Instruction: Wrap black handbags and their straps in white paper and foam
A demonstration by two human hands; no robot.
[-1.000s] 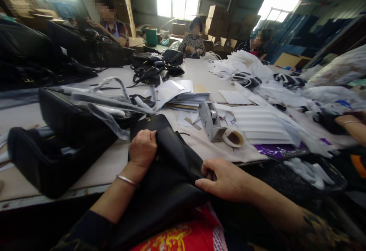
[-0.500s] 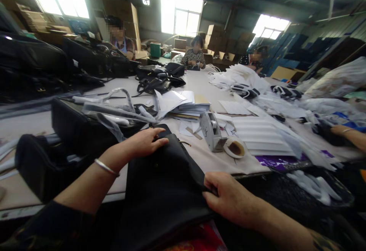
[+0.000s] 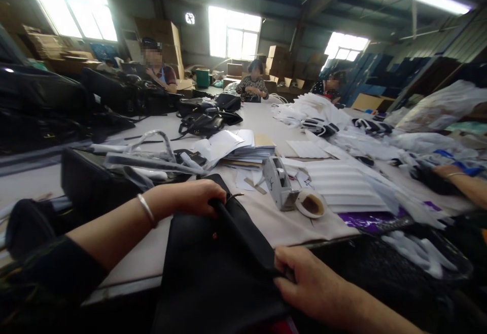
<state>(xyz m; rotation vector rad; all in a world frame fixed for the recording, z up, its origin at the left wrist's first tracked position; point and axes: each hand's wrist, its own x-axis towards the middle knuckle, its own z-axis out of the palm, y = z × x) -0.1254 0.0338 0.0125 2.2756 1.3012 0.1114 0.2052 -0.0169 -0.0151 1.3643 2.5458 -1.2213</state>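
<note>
A black leather bag point(image 3: 213, 268) lies over the near edge of the long table point(image 3: 266, 116), partly on my lap. My left hand point(image 3: 196, 198), with a silver bangle on the wrist, grips the bag's far top edge. The bag's near right edge is pinched in my right hand point(image 3: 308, 283). Just past the bag stand a grey tape dispenser point(image 3: 277, 183) and a roll of tape point(image 3: 310, 204).
Black bags point(image 3: 87, 182) with plastic-wrapped handles crowd the left side. Paper stacks point(image 3: 243, 146), white ribbed sheets point(image 3: 342, 184) and plastic wraps point(image 3: 380, 131) cover the middle and right. Three people sit at the far end; another person's arm point(image 3: 462, 182) reaches in at right.
My left hand went from a fist on the bag, to flat and open at its far end, to gripping the far edge now. The view tilted upward; my right hand kept its hold.
</note>
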